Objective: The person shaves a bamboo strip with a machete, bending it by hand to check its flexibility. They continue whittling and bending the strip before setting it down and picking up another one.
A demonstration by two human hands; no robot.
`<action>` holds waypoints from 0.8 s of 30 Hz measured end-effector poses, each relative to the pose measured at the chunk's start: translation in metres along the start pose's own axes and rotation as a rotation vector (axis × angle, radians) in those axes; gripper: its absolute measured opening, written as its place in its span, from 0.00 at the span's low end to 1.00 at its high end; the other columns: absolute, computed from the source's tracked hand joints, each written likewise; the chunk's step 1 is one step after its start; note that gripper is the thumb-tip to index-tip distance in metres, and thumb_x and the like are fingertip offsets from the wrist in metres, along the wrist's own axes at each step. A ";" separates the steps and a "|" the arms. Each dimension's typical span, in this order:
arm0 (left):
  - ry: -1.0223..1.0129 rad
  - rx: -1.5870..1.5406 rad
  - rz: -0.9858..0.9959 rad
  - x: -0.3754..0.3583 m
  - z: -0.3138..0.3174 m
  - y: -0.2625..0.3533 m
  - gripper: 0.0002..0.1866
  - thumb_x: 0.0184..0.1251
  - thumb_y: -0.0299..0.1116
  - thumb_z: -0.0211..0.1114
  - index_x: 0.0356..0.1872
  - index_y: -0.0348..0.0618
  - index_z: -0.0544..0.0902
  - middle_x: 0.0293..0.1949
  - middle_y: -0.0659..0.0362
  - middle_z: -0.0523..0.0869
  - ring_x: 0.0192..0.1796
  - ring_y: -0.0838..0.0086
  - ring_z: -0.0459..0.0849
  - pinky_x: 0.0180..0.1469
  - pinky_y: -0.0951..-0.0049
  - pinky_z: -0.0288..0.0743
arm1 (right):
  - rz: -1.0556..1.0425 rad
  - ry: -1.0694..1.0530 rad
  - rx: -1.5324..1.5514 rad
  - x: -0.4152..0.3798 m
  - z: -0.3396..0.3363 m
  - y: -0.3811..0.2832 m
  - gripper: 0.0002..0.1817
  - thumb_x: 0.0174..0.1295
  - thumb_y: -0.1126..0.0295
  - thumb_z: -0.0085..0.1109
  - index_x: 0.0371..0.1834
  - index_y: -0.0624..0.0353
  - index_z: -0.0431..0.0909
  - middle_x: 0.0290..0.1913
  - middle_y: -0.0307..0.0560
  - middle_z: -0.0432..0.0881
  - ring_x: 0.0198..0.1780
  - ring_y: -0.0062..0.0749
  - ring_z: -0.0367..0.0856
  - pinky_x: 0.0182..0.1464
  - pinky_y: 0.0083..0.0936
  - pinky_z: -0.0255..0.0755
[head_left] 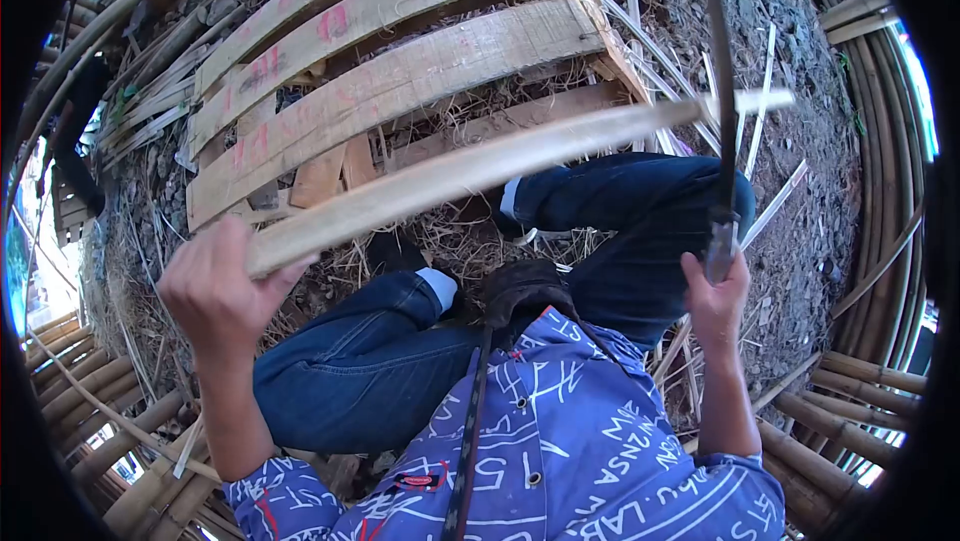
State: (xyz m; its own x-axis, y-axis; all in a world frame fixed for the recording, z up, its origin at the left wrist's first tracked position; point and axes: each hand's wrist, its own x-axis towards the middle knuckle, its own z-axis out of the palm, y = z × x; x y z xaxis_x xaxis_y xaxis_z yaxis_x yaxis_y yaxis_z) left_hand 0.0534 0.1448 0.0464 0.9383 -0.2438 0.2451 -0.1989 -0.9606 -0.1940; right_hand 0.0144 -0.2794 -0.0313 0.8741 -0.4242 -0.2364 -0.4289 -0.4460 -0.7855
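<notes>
My left hand (pixel 218 281) is wrapped round the near end of a long, pale bamboo strip (pixel 480 161), thumb along its side. The strip slants up to the right above my knees, and its far end is slightly blurred. In my right hand (pixel 718 299) is the handle of a machete (pixel 722 61), fingers closed round it. Its long dark blade points away from me and overlaps the strip near the far end in this view. Below the strip are my bent legs in blue jeans (pixel 370 361).
A slatted wooden pallet (pixel 400 86) with red marks lies just ahead on the ground. Thin split strips (pixel 775 203) and shavings litter the soil on the right. Bamboo poles (pixel 885 171) line the right side, and more poles (pixel 90 381) are at the lower left.
</notes>
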 end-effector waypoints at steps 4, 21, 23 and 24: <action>0.027 -0.074 0.150 -0.004 0.004 0.019 0.33 0.54 0.67 0.60 0.23 0.41 0.72 0.17 0.56 0.70 0.19 0.60 0.74 0.21 0.63 0.65 | -0.107 0.046 -0.103 0.003 -0.033 0.021 0.18 0.54 0.76 0.63 0.49 0.63 0.75 0.31 0.38 0.74 0.34 0.21 0.71 0.39 0.22 0.67; 0.198 -0.067 0.222 -0.011 -0.009 0.020 0.32 0.51 0.67 0.63 0.18 0.43 0.70 0.15 0.59 0.68 0.16 0.65 0.72 0.20 0.67 0.65 | -0.246 0.202 -0.409 -0.017 -0.050 0.042 0.07 0.49 0.77 0.55 0.32 0.65 0.72 0.21 0.45 0.69 0.23 0.27 0.65 0.28 0.29 0.64; 0.180 -0.093 0.237 -0.016 -0.008 0.025 0.32 0.53 0.67 0.62 0.19 0.43 0.71 0.15 0.59 0.68 0.16 0.64 0.71 0.20 0.67 0.63 | -0.222 0.227 -0.414 -0.018 -0.057 0.044 0.07 0.49 0.77 0.55 0.31 0.65 0.72 0.21 0.45 0.69 0.23 0.27 0.65 0.28 0.29 0.63; 0.180 -0.102 0.239 -0.016 -0.007 0.032 0.32 0.53 0.67 0.62 0.19 0.43 0.71 0.15 0.59 0.68 0.16 0.64 0.71 0.20 0.67 0.63 | -0.229 0.233 -0.400 -0.017 -0.061 0.042 0.08 0.49 0.77 0.56 0.33 0.65 0.72 0.21 0.41 0.67 0.23 0.24 0.63 0.27 0.26 0.61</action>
State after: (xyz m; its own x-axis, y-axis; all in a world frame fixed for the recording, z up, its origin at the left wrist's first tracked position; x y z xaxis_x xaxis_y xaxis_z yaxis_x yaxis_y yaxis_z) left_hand 0.0303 0.1171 0.0427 0.7982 -0.4756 0.3696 -0.4439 -0.8793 -0.1728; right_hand -0.0329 -0.3389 -0.0257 0.9015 -0.4243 0.0858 -0.3256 -0.7954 -0.5112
